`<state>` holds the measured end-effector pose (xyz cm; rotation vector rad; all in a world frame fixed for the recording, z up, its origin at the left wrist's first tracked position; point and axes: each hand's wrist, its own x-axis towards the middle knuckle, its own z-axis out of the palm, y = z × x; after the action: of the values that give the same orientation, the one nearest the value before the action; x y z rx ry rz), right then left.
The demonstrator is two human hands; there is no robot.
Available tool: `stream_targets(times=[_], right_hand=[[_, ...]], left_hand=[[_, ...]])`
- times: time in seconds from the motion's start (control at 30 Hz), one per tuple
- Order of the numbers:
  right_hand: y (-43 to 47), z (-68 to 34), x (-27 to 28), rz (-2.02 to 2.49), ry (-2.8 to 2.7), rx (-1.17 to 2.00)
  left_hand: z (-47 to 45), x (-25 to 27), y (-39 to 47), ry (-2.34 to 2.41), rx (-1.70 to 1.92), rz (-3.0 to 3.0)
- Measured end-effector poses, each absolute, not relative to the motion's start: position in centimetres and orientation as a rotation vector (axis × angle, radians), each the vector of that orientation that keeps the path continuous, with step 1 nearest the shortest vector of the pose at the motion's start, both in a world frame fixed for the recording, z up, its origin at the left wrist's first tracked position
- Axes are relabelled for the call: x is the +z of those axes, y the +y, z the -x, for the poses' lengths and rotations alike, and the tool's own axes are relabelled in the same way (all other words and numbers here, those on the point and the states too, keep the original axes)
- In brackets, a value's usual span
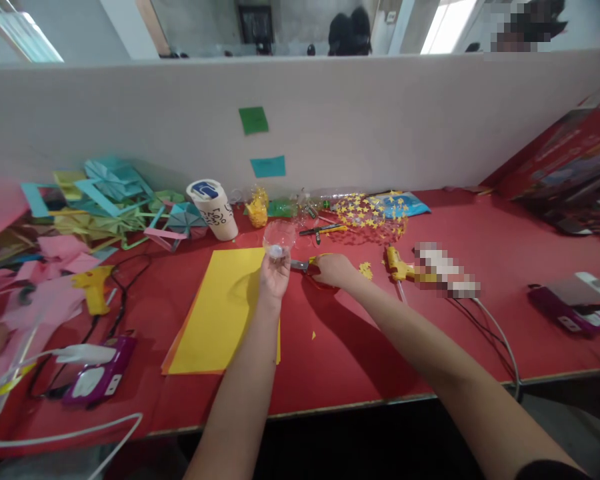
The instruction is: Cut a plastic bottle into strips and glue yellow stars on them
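My left hand (pixel 276 277) is raised over the edge of the yellow paper, its fingers closed round a clear, cup-shaped plastic piece (pixel 279 235) that looks like a cut bottle end. To its right, my right hand (pixel 333 270) grips scissors (pixel 300 265) with yellow on the handles. The metal blades point left toward the plastic piece; whether they touch it I cannot tell. Under my left forearm lies a stack of yellow paper (pixel 217 313) with orange sheets beneath. Small yellow paper cutouts (pixel 365 270) rest right of my right hand.
A yellow glue gun (pixel 399 265) and a power strip (pixel 445 268) lie to the right. Behind the hands are a paper cup (pixel 213 210), pens (pixel 325 229) and a clear bottle with yellow stars (pixel 363 212). Paper crafts (pixel 115 190), another glue gun (pixel 96 290) and cables crowd the left.
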<state>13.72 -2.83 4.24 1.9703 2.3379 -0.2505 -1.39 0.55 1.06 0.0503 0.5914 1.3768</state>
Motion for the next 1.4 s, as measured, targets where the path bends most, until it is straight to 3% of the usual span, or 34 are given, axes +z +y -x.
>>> stream_targets(times=[0.37,0.6,0.9,1.1,1.23,1.4], right_hand=[[-2.0,-14.6,2.3,-2.239,2.592,-0.313],[-6.7,-16.9,1.1,-2.385,2.833,-0.644],[-7.9,-17.9,0.4,-2.563,3.013,-1.088],[-7.7,-17.8,1.8,-2.583,3.033,-1.350],[-8.3,-16.6,1.1,-2.510,3.032,-1.361],[-9.5,-16.3,0.4,-2.343,3.201,-1.095]], left_hand=[[1.2,1.4,-0.1,0.562,1.241,-0.047],[0.2,1.3,-0.7,0.627,1.207,-0.159],[-2.2,1.7,-2.9,0.566,0.982,-0.755],[-3.8,1.4,-4.1,0.735,1.085,-0.970],[-2.8,0.5,-4.8,0.864,1.141,-1.164],[-2.0,-0.4,-5.5,0.875,1.034,-1.221]])
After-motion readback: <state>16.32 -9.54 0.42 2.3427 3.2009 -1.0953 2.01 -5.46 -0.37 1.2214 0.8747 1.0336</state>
